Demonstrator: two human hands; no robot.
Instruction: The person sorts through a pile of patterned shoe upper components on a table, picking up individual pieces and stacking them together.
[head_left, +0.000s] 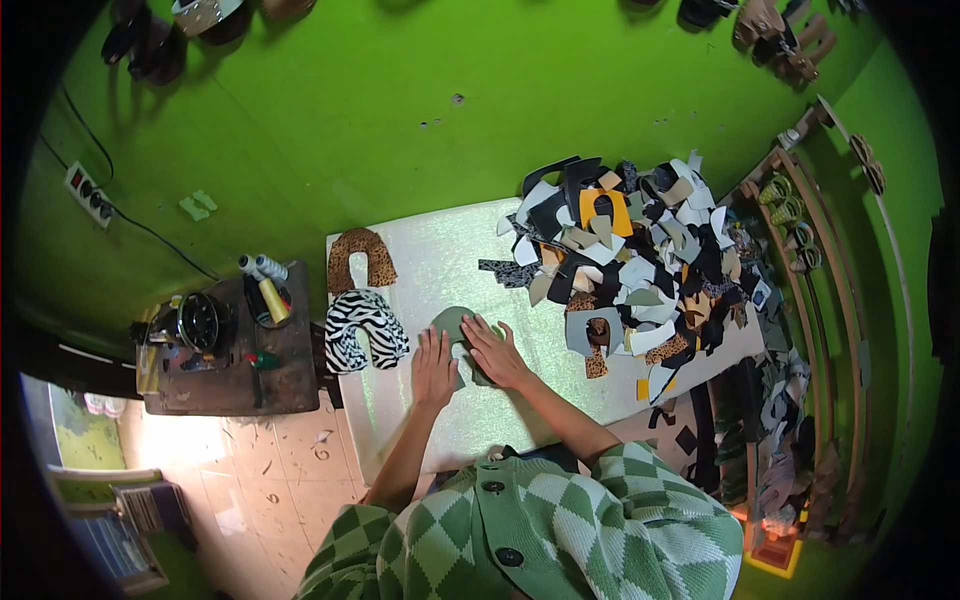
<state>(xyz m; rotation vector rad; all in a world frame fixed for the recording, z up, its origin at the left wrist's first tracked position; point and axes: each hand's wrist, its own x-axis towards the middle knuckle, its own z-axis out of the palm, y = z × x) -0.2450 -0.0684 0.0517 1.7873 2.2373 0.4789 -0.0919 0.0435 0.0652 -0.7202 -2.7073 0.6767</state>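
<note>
A grey-green U-shaped cut piece (449, 319) lies flat on the pale, shiny tabletop (440, 240) in front of me. My left hand (433, 370) rests on its left side with the fingers stretched out. Across its right side lies my right hand (492, 352), fingers spread and pointing up and left. Both palms cover much of the lower part of the piece. To the left, near the table's edge, are two more U-shaped pieces: a leopard-print one (362, 242) at the back and a zebra-striped one (358, 306) nearer.
A big heap of cut scraps (640, 270) in black, white, tan and yellow covers the table's right side. At left stands a dark side table (230, 385) with thread cones (272, 298) and a black wheel (198, 322). Wooden racks (815, 330) line the right wall.
</note>
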